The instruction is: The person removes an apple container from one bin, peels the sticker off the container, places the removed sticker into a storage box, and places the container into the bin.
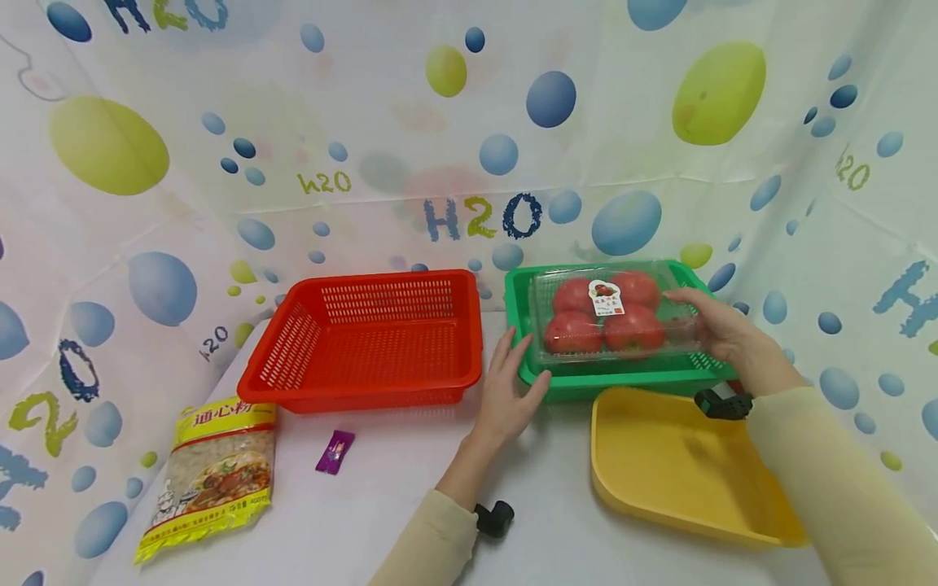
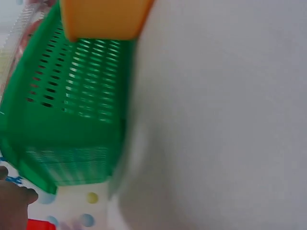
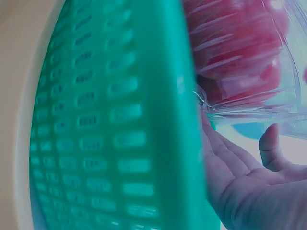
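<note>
Head view: your right hand (image 1: pixel 721 330) holds the right end of the clear tomato pack (image 1: pixel 611 313), fingers curled over its edge. The pack rests on the rim of the green basket (image 1: pixel 523 342) at the table's (image 1: pixel 410 505) back right, long axis running left-right, four red tomatoes inside. It's straight ahead of the right hand, so that's the nearer one. Your left hand (image 1: pixel 509 391) is open, fingers straight, touching the basket's front-left corner. Red basket (image 1: pixel 366 342) sits just left of it, nothing in it. Yellow tray (image 1: pixel 681 464) near the front right edge, nothing in it either. Noodle packet (image 1: pixel 212 476) at the front left corner, small purple sachet (image 1: pixel 335 450) beside it.

Left wrist: blurred; green basket wall (image 2: pixel 72 110), yellow tray edge (image 2: pixel 103 17), white table (image 2: pixel 220 115), a fingertip (image 2: pixel 14 199) at the lower left.

Right wrist: basket's slotted wall (image 3: pixel 110 129) close up, tomato pack (image 3: pixel 240 57) above it, palm (image 3: pixel 249 187) under the pack's end w/ thumb up.
</note>
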Demonstrator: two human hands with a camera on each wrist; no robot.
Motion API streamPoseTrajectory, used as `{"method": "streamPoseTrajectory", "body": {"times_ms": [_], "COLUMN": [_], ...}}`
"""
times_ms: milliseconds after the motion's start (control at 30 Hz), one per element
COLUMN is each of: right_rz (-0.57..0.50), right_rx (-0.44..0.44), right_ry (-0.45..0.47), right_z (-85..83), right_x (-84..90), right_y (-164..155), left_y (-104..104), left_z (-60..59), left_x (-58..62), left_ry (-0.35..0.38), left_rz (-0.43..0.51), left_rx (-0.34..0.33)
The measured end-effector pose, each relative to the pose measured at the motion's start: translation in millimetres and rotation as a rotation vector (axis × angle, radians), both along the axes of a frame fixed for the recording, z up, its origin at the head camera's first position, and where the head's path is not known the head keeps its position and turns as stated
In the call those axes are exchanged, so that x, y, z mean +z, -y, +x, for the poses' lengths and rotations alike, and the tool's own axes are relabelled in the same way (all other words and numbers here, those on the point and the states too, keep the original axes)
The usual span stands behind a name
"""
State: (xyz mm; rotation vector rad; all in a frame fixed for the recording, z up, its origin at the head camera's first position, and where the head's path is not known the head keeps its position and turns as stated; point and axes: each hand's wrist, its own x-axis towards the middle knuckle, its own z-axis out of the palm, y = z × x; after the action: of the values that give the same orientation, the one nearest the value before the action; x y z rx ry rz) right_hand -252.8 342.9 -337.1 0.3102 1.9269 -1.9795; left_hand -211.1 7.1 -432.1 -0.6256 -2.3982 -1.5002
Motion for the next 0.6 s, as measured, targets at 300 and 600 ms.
{"method": "streamPoseTrajectory", "body": {"times_ms": [300, 600], "right_rz": [-0.082, -0.206], "right_rx": [-0.003, 0.014], "right_ry": [-0.043, -0.097], "right_z": [18.1, 44.4], "right_x": [14.7, 32.9], "right_y": [24.5, 61.6], "left_y": [16.8, 60.8], "left_z": [13.5, 20.6], "left_x": [34.0, 59.5], "left_ry": [-0.017, 0.029], "left_rz": [0.092, 0.350], "left_rx": [-0.014, -0.173]}}
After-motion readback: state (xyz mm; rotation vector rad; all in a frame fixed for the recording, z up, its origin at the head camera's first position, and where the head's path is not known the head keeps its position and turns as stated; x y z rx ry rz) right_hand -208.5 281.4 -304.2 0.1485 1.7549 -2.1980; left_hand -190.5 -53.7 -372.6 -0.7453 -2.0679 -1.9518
